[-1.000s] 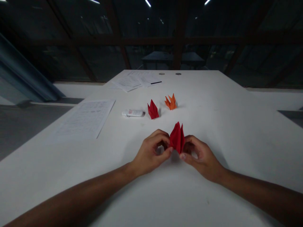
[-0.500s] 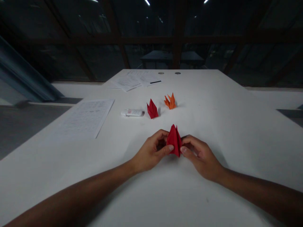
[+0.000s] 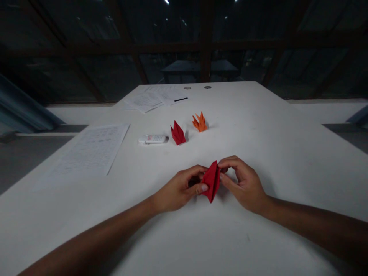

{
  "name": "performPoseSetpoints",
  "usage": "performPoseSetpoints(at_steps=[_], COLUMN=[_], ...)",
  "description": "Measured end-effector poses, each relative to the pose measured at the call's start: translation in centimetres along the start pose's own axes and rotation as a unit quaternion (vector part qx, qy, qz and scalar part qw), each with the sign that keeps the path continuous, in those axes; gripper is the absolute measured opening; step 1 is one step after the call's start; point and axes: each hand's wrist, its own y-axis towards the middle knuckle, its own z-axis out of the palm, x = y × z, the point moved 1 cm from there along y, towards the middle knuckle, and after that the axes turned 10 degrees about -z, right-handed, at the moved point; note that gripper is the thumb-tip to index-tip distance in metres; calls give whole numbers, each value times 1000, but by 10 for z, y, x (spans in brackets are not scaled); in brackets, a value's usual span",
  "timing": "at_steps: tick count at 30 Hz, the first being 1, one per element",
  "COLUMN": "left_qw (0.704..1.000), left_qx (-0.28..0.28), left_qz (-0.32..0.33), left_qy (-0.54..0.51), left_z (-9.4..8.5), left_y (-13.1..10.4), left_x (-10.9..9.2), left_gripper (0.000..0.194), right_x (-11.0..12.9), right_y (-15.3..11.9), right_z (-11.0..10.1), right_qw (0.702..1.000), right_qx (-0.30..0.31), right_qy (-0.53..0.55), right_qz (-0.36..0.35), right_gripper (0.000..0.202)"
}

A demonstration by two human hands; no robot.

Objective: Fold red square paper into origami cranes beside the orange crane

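A red folded paper piece (image 3: 211, 181), an origami shape with layered pointed flaps, is held between my hands above the white table (image 3: 276, 145). My left hand (image 3: 181, 188) pinches its left side, thumb in front and fingers behind. On its right edge, the thumb and fingertips of my right hand (image 3: 244, 183) close on the upper part of a flap. Farther off stand a second red origami piece (image 3: 178, 133) and an orange origami piece (image 3: 200, 122) with several spread points.
Left of the standing red piece lies a white, tube-like item (image 3: 153, 139) with print on it. A written sheet (image 3: 89, 149) is at the left, more papers (image 3: 149, 99) and a black pen-like stick (image 3: 181, 99) at the back. Two round discs (image 3: 187, 88) sit near the far edge.
The held red paper has tilted, its top leaning right and its lower point swinging left. My right fingers have moved up along its right edge. The whole view has shifted slightly.
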Motion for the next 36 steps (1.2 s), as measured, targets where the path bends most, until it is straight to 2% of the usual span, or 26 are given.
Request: performPoseSetpoints(at_steps=[6,10,19,25,36], left_qw=[1000,1000,1000,999,994], left_qx=[4,1,-13,-33,-65], left_qz=[-8,0,7,9,1], left_qy=[-9,-13,2,35,87], left_z=[1,1,2,1,1], left_y=[0,-1,-1,-1,-2], left_x=[-1,-3,-6,-3,-3], left_gripper=[31,28,28,29,28], right_x=[-5,-5,0,3,3], right_y=[-3,-2,2,3,7], right_z=[2,2,1,0,1], right_qw=[999,997,998,998,998], right_qx=[-16,-24,-6,8,-2], right_qy=[8,46,58,65,52], right_qz=[35,51,30,26,41], right_gripper=[24,15,2,8,4])
